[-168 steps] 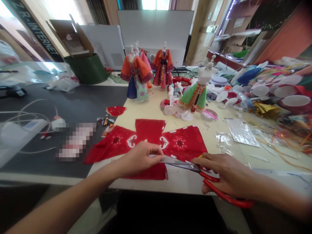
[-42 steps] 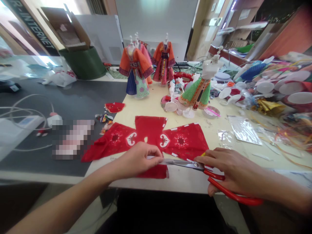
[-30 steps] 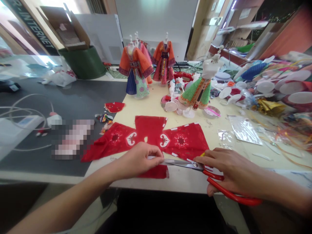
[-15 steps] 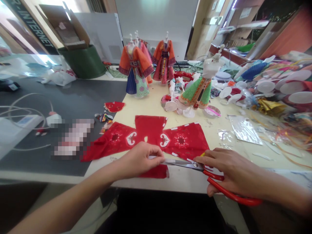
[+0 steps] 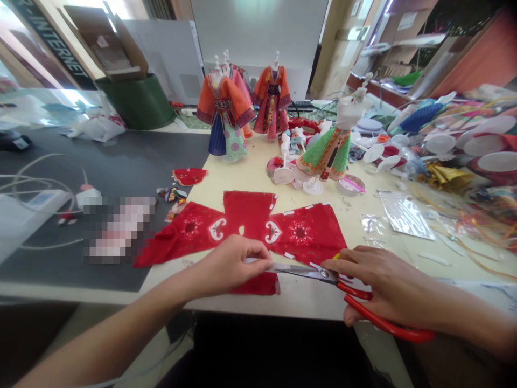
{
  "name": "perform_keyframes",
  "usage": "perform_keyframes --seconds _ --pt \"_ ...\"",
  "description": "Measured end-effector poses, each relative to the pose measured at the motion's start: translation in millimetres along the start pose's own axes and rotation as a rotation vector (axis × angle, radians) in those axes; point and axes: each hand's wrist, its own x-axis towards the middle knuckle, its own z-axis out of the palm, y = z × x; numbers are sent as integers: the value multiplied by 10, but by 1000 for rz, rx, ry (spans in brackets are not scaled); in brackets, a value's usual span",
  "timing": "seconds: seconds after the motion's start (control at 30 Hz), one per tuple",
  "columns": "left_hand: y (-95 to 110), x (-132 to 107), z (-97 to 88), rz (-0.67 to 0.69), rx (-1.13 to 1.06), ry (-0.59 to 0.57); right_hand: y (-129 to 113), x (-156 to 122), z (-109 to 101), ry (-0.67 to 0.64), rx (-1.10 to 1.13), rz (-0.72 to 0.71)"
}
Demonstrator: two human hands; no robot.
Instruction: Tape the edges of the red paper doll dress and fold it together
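Over the near edge of the red cloth (image 5: 250, 207), my left hand (image 5: 232, 261) is closed in a pinch at the tips of the scissors (image 5: 307, 272). A pale sliver shows by its fingers; what they hold is too small to make out. My right hand (image 5: 375, 275) grips the scissors, whose red handles lie around and below its fingers. The blades point left and look nearly closed. A small yellow thing (image 5: 336, 256) shows beside my right fingers. Spread out in a cross shape, the cloth has white embroidered motifs and short white strips along its edges.
Dolls' robes on white stands (image 5: 226, 118) are at the back. A green skirt (image 5: 327, 153) on a white form is right of them. White stands and fabrics crowd the right; a clear packet (image 5: 407, 214) lies nearer. Red scraps (image 5: 189, 176) and a cable (image 5: 44, 159) are left.
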Motion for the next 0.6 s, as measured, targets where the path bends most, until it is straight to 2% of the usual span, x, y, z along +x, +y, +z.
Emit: perform_keyframes --seconds 0.6 --pt "-5 -1 -3 -10 -8 -11 -34 27 -32 -2 -20 -14"
